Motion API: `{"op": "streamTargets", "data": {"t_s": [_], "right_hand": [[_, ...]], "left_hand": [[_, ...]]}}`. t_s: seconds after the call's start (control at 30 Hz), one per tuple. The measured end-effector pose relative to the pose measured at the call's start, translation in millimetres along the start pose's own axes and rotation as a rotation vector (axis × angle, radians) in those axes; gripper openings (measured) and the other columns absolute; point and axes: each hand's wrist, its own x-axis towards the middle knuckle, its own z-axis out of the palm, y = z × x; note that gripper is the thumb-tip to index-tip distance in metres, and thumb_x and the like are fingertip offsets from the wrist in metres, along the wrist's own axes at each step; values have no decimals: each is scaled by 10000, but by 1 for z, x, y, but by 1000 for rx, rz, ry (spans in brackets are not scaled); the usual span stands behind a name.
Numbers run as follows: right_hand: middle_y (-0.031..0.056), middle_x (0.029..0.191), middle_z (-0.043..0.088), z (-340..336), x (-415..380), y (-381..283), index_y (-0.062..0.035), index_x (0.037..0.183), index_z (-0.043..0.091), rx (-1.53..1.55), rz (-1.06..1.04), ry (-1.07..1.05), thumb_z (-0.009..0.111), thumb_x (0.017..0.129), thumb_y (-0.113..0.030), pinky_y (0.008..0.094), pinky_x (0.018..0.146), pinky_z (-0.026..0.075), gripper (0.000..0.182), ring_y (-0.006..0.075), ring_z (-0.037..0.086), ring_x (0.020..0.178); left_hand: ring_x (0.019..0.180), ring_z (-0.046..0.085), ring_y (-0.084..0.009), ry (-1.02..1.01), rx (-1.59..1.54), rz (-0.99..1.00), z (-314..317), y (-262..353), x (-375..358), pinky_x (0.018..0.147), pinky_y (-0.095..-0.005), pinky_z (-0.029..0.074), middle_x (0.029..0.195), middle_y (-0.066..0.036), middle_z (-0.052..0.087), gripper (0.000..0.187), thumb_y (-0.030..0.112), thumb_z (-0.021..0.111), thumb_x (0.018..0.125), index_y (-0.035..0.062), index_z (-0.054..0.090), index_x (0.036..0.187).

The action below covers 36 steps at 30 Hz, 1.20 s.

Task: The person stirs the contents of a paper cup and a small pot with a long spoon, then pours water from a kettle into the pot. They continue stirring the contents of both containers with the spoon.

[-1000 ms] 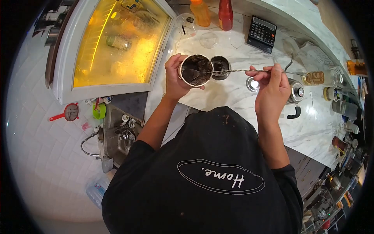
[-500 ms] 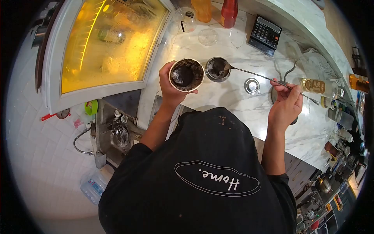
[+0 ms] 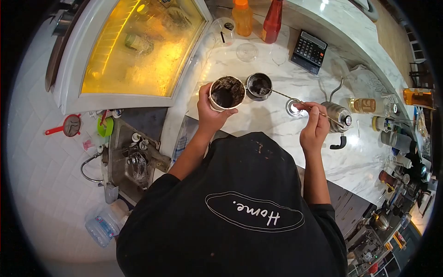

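Note:
My left hand (image 3: 212, 117) is wrapped round a white cup (image 3: 212, 102), tilted so its mouth shows, with dark wet residue over its inside. Just to the right, on the marble counter, stands a small metal cup (image 3: 260, 98) holding dark, clumpy matter. My right hand (image 3: 314, 129) pinches a long twisted bar spoon (image 3: 282, 95) near its far end. The spoon's head is down inside the metal cup. Under the right fingertips lies a small round metal lid (image 3: 291, 110). A steel gooseneck kettle (image 3: 338, 113) stands beside this hand, and the spoon's upper end overlaps it.
Toward the back are a calculator (image 3: 310, 48), a red bottle (image 3: 272, 23), an orange bottle (image 3: 242, 21) and a clear plastic cup (image 3: 224, 33). A glass-fronted cabinet (image 3: 143, 51) borders the left. The sink (image 3: 124, 161) is lower left. Jars and bottles (image 3: 364, 105) line the right side.
My right hand has moved left and slightly toward my body, bringing the spoon's head deeper into the metal cup. More of the kettle shows. The whole view has shifted a little.

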Motion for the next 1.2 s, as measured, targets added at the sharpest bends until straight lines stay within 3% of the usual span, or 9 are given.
{"op": "streamTargets", "data": {"t_s": [0.13, 0.33, 0.47, 0.57, 0.6, 0.83, 0.97, 1.1, 1.2], "right_hand": [[138, 979, 766, -10, 4, -14, 56, 1051, 684, -2, -37, 30, 397, 1118, -111, 359, 898, 542, 339, 237, 730, 940], [134, 993, 767, -6, 3, -24, 53, 1050, 703, -55, -111, -3, 426, 1109, -112, 340, 883, 532, 328, 217, 723, 912], [130, 992, 766, -9, 1, -32, 42, 1043, 720, -153, -65, -82, 445, 1106, -118, 325, 874, 523, 324, 202, 716, 906], [125, 999, 764, -23, 3, -35, 50, 1045, 714, -61, -32, 26, 421, 1117, -127, 307, 859, 523, 349, 208, 716, 917], [125, 999, 763, -27, 4, -38, 53, 1043, 713, -14, -10, 73, 413, 1120, -128, 303, 857, 523, 359, 210, 716, 918], [275, 967, 718, -50, -1, -79, 28, 1111, 533, 240, -207, 307, 330, 1163, -259, 575, 1016, 553, 356, 345, 751, 916], [287, 968, 719, -31, -7, -97, 28, 1101, 525, 272, -276, 215, 328, 1163, -260, 586, 1005, 560, 354, 339, 757, 830], [178, 934, 761, 1, 2, -101, 64, 1020, 627, 155, -336, 103, 392, 1122, -120, 534, 1041, 547, 316, 236, 760, 776], [168, 930, 769, 14, 12, -96, 63, 1032, 643, 83, -418, 59, 442, 1109, -98, 518, 1044, 543, 269, 234, 761, 756]], "left_hand": [[1227, 626, -243, -1, -5, 17, -2, -3, -4, 1051, -391, 534, 1332, -150, 577, 1036, 398, 986, 704, 6, 367, 1437], [1152, 657, -244, 53, 38, -4, 2, 8, -6, 1021, -374, 523, 1227, -139, 649, 890, 169, 995, 649, 9, 471, 1350], [1186, 647, -249, -5, 50, 28, 3, 16, -2, 1039, -371, 520, 1276, -141, 629, 854, 48, 940, 662, 27, 459, 1367], [1231, 631, -240, -62, -54, 95, 11, 28, 9, 1066, -369, 513, 1361, -145, 584, 842, -23, 912, 683, 40, 440, 1377], [1233, 631, -239, -60, -55, 105, 14, 29, 12, 1065, -369, 514, 1362, -146, 585, 841, -15, 918, 689, 41, 437, 1376], [1239, 632, -244, -41, -22, 76, 28, 23, 24, 1057, -364, 518, 1348, -148, 601, 862, 19, 942, 710, 43, 412, 1390], [1256, 614, -229, -95, 42, 79, 34, 23, 28, 1074, -368, 517, 1388, -146, 568, 903, -16, 920, 712, 58, 365, 1421], [1251, 615, -228, -95, 14, 121, 42, 34, 32, 1067, -353, 513, 1367, -134, 572, 872, -18, 923, 708, 48, 407, 1409], [1252, 607, -236, -83, 25, 152, 42, 43, 37, 1075, -345, 501, 1355, -130, 564, 836, -29, 922, 699, 49, 449, 1384]]}}
